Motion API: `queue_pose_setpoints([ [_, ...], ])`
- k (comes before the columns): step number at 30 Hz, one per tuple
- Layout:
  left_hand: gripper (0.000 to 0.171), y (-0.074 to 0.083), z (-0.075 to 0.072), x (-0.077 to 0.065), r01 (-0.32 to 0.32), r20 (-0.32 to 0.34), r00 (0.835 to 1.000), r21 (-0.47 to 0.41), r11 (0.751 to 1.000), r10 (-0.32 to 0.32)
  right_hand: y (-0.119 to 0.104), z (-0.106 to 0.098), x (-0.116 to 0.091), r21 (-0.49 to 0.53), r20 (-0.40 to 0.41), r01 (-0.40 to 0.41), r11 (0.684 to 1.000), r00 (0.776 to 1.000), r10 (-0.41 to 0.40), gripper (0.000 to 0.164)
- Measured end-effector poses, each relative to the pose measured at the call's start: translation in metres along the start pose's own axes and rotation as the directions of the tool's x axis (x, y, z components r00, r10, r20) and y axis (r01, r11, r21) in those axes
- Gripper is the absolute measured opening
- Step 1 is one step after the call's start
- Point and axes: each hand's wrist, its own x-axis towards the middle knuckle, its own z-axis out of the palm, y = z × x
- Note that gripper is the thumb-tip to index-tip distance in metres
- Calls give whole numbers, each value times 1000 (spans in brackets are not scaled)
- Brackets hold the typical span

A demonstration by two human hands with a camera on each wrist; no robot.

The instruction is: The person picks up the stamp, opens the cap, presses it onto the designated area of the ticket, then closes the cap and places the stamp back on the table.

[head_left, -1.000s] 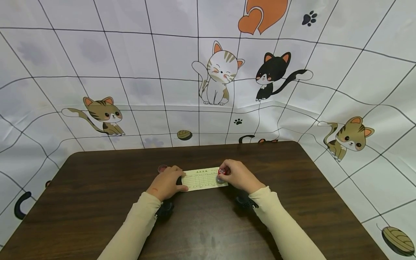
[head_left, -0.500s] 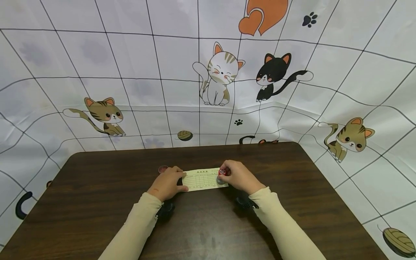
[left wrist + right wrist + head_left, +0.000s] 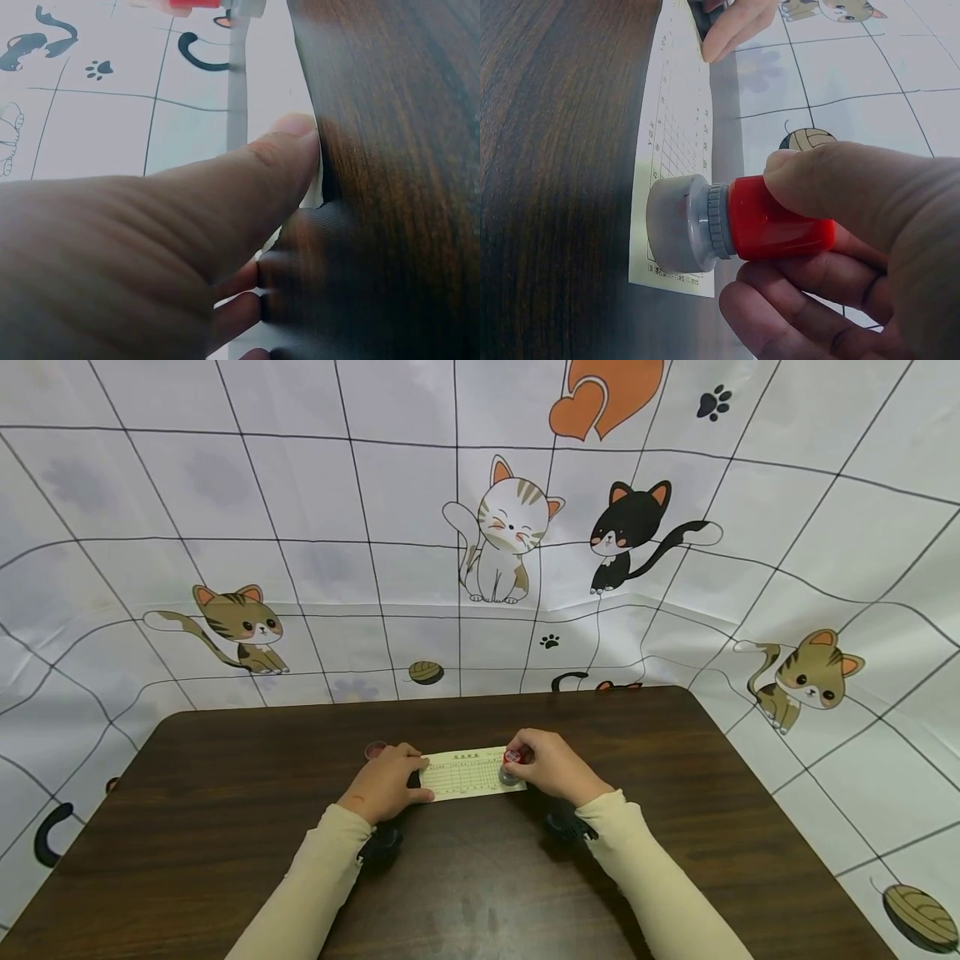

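A pale yellow printed form [image 3: 465, 774] lies flat on the dark wooden table. At its left end my left hand [image 3: 384, 783] presses it down, thumb near the lower corner and fingers near the upper one. Something dark shows between that thumb and the fingers. My right hand [image 3: 551, 764] pinches the red handle of a stamp [image 3: 772, 221]. The stamp stands upright, its round grey base [image 3: 679, 223] down against the form's right end and hiding part of the print. In the left wrist view, the thumb [image 3: 289, 139] lies along the paper's edge.
Behind the left fingers lies a small round reddish, see-through piece [image 3: 374, 749], partly hidden. The brown table [image 3: 480, 877] ends at a white curtain [image 3: 405, 568] with a grid and cartoon cats. Dark wrist-worn devices [image 3: 382, 845] sit under both wrists.
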Motion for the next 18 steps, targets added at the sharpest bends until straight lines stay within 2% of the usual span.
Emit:
queue_pose_setpoints([
  [18, 63, 1, -1, -1, 6, -6, 1000, -7, 1000, -6, 2, 1, 1, 21, -5, -24, 999, 1000, 24, 10],
])
